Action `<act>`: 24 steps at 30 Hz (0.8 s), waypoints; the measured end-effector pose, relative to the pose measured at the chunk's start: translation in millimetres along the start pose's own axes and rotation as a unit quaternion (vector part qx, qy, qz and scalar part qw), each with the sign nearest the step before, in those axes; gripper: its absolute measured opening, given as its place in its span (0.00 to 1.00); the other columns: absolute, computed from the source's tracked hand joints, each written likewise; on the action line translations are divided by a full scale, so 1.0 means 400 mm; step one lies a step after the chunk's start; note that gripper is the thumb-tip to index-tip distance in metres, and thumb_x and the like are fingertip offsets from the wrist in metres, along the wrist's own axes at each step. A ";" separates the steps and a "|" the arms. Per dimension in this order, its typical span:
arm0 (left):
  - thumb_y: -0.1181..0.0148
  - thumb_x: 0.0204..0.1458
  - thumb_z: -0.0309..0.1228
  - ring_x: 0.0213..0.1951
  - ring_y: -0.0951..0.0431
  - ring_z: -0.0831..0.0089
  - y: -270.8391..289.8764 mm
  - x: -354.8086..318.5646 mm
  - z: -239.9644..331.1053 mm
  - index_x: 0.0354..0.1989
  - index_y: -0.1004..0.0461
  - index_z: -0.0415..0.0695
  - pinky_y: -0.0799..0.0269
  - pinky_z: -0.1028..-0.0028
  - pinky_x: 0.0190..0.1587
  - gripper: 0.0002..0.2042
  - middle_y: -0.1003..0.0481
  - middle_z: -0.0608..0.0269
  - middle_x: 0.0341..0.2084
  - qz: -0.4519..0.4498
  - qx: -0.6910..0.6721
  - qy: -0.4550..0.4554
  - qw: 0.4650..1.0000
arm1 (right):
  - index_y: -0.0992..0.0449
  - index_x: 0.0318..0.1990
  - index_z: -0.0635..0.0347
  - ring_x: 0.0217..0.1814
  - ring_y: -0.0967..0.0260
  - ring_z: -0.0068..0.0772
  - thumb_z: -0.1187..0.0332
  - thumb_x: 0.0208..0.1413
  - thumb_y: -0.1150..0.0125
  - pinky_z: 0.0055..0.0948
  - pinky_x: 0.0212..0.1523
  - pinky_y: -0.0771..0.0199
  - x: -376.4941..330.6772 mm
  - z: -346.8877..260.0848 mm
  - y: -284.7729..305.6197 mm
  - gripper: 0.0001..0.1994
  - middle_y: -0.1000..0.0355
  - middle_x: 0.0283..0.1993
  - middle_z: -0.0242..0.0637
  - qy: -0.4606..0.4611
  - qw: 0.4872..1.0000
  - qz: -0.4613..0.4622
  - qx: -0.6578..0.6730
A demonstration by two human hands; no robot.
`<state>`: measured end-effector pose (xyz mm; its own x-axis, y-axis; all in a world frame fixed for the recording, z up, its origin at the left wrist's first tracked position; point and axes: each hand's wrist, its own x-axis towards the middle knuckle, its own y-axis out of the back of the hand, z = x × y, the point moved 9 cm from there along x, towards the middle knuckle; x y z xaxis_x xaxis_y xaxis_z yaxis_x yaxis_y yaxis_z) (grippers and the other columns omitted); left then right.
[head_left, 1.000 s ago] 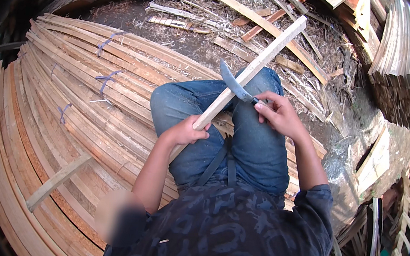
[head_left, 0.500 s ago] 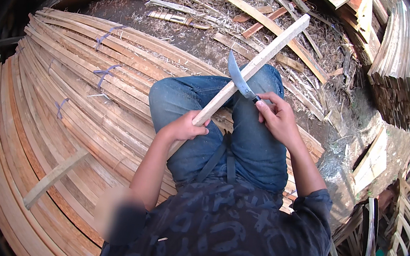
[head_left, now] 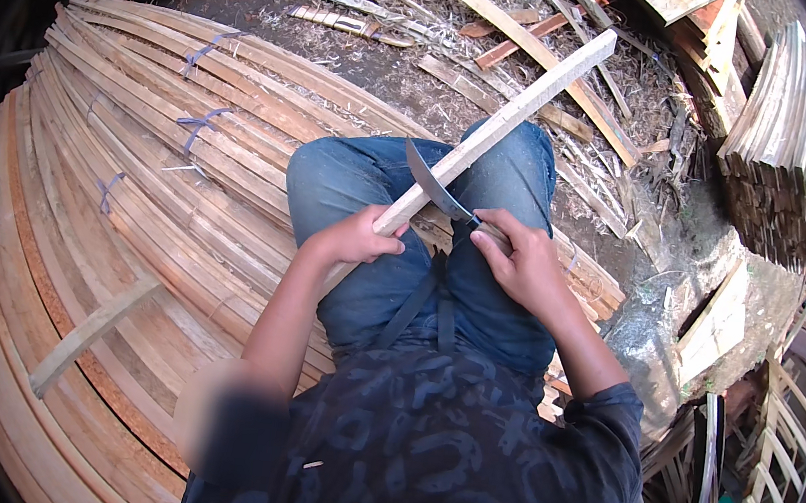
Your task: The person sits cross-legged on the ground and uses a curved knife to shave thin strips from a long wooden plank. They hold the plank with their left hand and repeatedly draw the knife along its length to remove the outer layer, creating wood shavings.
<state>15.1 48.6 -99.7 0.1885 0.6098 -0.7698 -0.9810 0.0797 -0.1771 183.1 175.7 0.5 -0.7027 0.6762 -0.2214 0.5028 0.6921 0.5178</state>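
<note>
My left hand (head_left: 358,235) is closed around the lower part of a pale wooden strip (head_left: 526,105). The strip slants up and away to the right across my thighs. In my right hand (head_left: 521,254) is the handle of a knife (head_left: 432,184) with a curved blade, my fingers wrapped round it. The blade crosses the strip a little beyond my left hand, its tip pointing to the upper left, and appears to rest against the wood. Part of the handle is hidden by my fingers.
Long wooden strips (head_left: 178,238), some tied with purple bands (head_left: 202,122), lie under and left of me. Shavings and offcuts (head_left: 543,45) litter the ground ahead. A stack of thin boards (head_left: 792,145) stands at the far right, near a grey rock (head_left: 655,327).
My right hand has drawn the knife toward me and left along the strip, so its blade now crosses nearer my left hand. The left hand still grips the strip.
</note>
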 end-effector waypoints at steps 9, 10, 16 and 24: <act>0.35 0.46 0.28 0.21 0.38 0.83 0.000 -0.005 0.015 0.32 0.33 0.45 0.40 0.78 0.22 0.11 0.35 0.72 0.21 0.008 0.064 -0.041 0.997 | 0.28 0.52 0.66 0.18 0.38 0.16 0.67 0.62 0.42 0.21 0.20 0.39 0.005 0.098 -0.007 0.14 0.29 0.22 0.31 -0.132 0.951 0.034 0.278; 0.35 0.46 0.28 0.21 0.35 0.79 0.006 -0.011 0.036 0.32 0.33 0.44 0.37 0.75 0.23 0.11 0.33 0.68 0.21 0.047 0.112 -0.087 0.989 | 0.28 0.52 0.66 0.17 0.39 0.15 0.66 0.63 0.43 0.20 0.19 0.41 0.002 0.109 -0.014 0.15 0.29 0.22 0.30 -0.156 0.933 0.037 0.323; 0.35 0.47 0.36 0.32 0.22 0.47 -0.045 -0.087 0.107 0.35 0.34 0.40 0.28 0.56 0.36 0.16 0.24 0.45 0.26 0.286 0.320 -0.122 0.895 | 0.33 0.53 0.65 0.19 0.39 0.13 0.71 0.62 0.43 0.16 0.18 0.43 -0.011 0.105 0.033 0.14 0.29 0.24 0.31 -0.103 0.914 0.167 0.355; 0.36 0.47 0.38 0.33 0.22 0.43 -0.062 -0.097 0.108 0.38 0.35 0.39 0.27 0.52 0.36 0.19 0.23 0.43 0.27 0.333 0.375 -0.097 0.859 | 0.27 0.49 0.65 0.21 0.34 0.20 0.71 0.59 0.40 0.24 0.23 0.37 -0.005 0.120 0.149 0.12 0.26 0.22 0.37 -0.045 0.978 0.195 0.060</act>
<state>30.3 56.9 -39.0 -0.3666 0.8317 -0.4170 -0.6355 0.1036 0.7652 238.7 227.5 -8.1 -0.4015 0.9102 -0.1019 0.7826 0.3987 0.4781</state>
